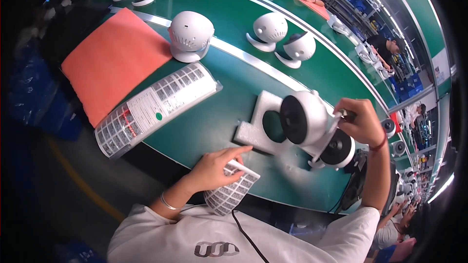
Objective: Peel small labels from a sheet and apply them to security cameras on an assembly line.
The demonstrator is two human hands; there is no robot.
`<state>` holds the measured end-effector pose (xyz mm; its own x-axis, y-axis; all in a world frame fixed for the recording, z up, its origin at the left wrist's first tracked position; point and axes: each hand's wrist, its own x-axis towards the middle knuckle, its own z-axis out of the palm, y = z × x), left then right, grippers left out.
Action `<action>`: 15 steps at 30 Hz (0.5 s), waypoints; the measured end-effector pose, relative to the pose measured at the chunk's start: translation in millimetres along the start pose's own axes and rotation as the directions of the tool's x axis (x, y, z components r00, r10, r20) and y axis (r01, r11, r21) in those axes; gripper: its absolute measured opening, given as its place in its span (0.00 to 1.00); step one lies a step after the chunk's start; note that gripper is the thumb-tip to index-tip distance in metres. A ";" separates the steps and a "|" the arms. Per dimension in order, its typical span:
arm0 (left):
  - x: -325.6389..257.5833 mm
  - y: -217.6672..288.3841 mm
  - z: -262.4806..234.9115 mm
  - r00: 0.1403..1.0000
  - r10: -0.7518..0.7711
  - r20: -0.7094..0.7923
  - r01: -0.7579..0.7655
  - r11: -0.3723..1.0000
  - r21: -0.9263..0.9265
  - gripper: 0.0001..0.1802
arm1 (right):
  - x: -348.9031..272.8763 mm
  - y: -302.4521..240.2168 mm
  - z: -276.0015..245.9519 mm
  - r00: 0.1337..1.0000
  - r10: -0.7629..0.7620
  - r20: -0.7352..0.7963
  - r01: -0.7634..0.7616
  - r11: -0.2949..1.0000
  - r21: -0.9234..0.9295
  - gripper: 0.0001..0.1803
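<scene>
My left hand [214, 169] is closed on a curled sheet of printed labels [230, 192] just over the table's near edge. Its index finger reaches out toward a white foam piece [251, 137] with a rounded cut-out. At the right, my right hand [360, 121] grips a white, ball-shaped device [316, 112] with a round black front, holding it tilted above the foam. Right below it shows a second round black front [336, 149] with white casing; whether the two are joined I cannot tell. The fingertips of the right hand are partly hidden.
A rolled bundle of label sheets [161, 107] lies left, beside an orange mat [117, 61]. A white round device [190, 36] stands behind it; two more, including one white device [269, 30], stand on the green conveyor line. Co-workers sit across and to the right.
</scene>
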<state>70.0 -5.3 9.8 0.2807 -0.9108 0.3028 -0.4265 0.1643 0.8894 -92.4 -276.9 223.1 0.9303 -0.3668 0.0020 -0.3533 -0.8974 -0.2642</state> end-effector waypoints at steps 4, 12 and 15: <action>-1.6 4.8 1.1 0.998 -0.063 -0.018 0.064 0.998 0.029 0.33 | 37.9 38.1 -28.1 0.929 0.146 0.340 -0.262 0.908 0.327 0.07; 0.7 4.4 3.6 0.993 -0.107 -0.058 0.102 0.992 -0.080 0.31 | 45.3 211.0 -52.6 0.985 0.067 0.161 -0.173 0.467 0.867 0.12; 2.1 4.2 3.7 0.988 -0.136 -0.072 0.131 0.989 -0.075 0.29 | 32.6 242.7 -45.6 0.973 0.207 0.098 -0.183 0.444 0.877 0.13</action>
<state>65.6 -8.0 13.0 0.3973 -0.8950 0.2030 -0.3201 0.0721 0.9446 -152.2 -517.8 203.0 0.8420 -0.5189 -0.1478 -0.2408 -0.1161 -0.9636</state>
